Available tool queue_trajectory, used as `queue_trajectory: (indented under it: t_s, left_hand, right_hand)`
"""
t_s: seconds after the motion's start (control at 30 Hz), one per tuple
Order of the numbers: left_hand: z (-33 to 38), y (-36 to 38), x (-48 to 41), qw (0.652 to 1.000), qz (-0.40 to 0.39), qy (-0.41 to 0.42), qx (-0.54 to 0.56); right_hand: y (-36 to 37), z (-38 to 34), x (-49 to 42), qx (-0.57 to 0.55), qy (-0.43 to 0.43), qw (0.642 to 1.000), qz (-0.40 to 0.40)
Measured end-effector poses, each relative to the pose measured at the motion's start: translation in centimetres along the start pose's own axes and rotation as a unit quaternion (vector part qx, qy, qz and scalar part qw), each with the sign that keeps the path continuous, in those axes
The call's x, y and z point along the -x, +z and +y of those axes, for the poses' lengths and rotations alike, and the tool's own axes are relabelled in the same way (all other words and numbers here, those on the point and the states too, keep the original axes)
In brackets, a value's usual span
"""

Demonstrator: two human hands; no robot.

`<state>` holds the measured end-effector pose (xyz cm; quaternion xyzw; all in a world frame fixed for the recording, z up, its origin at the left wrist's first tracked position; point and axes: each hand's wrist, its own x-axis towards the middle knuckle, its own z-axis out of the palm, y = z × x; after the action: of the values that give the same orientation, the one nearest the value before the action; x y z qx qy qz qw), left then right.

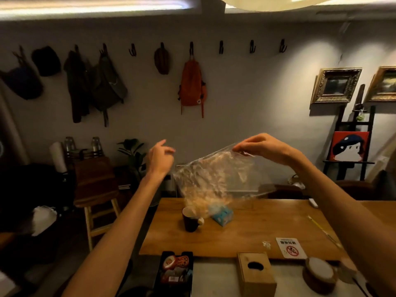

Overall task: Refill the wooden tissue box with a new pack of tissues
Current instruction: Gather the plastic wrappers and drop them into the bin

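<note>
Both arms reach out above the worktop (pixel 257 224). The right hand (pixel 265 147) holds up a clear plastic bag (pixel 214 176), its grip pinching the bag's upper edge; the bag hangs blurred, its lower end hard to make out. The left hand (pixel 160 157) is raised just beside the bag, fingers loosely spread, holding nothing. Through the plastic, near the worktop's far left part, a blue tissue pack (pixel 222 216) lies beside a dark mug (pixel 190 219). The wooden tissue box (pixel 256 273) stands at the near edge, its oval slot facing up. A black snack tray (pixel 175 273) left of it is cut off by the frame.
</note>
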<state>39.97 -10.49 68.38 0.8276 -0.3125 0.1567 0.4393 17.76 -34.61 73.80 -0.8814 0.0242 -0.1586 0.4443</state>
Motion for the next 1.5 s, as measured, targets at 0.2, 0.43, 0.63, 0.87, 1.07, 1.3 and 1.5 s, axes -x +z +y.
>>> queue_trajectory:
  t_s: [0.2,0.43,0.63,0.87,1.07,1.3,1.5]
  left_hand:
    - [6.9,0.3,-0.2,0.918,-0.315,0.106,0.216]
    - [10.2,0.8,-0.9,0.896,-0.16,0.048,0.412]
    - [9.9,1.1,-0.3,0.847,-0.135,-0.027,0.513]
    - [7.1,0.6,0.3,0.813,-0.251,-0.071,0.521]
    - [4.3,1.3,1.6,0.873,-0.194,-0.059,0.443]
    - [3.4,1.8,2.9,0.854,-0.183,-0.051,0.484]
    - [3.3,2.4,3.2,0.848,-0.138,0.011,0.511]
  right_hand:
    - [0.2,-8.0,-4.5,0.268,-0.091,0.959,-0.027]
    - [-3.9,-10.2,-0.7,0.234,-0.153,0.936,0.212]
    - [-1.8,-1.1,1.8,-0.267,0.073,0.95,0.147]
    - [0.1,1.8,1.2,-0.29,0.055,0.932,0.209]
    - [0.5,2.4,1.5,-0.28,0.082,0.952,0.092]
    - [2.0,4.0,1.8,-0.231,0.066,0.964,0.118]
    - [2.3,3.0,2.6,-0.236,-0.016,0.958,0.161]
